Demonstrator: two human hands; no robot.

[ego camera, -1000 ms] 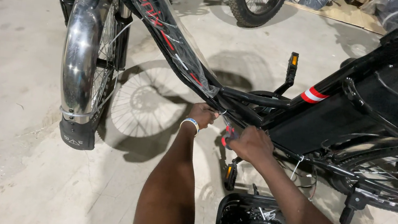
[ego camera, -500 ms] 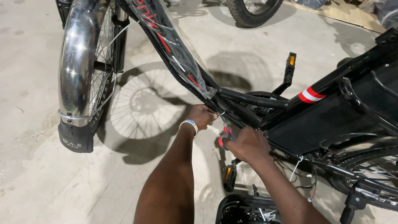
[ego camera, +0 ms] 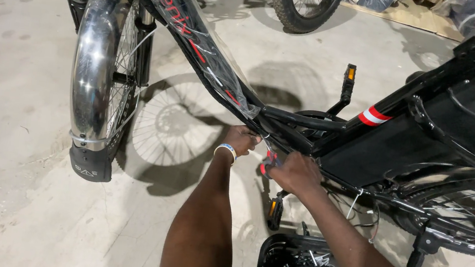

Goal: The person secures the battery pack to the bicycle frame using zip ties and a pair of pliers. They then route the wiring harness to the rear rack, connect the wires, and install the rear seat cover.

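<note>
Both forearms are bare from the lower edge of the view up to the hands, with no sleeves, gloves or watch showing on either one. The left hand (ego camera: pixel 243 139) has a thin, pale wristband (ego camera: pixel 226 149) looped snugly around the wrist, light blue to white in tone and plain as far as can be told. The right hand (ego camera: pixel 295 172) wears nothing, with no ring or band visible on its wrist or fingers.

clear plastic wrap (ego camera: pixel 200 44) | on black frame tube | red lettering beneath
</note>
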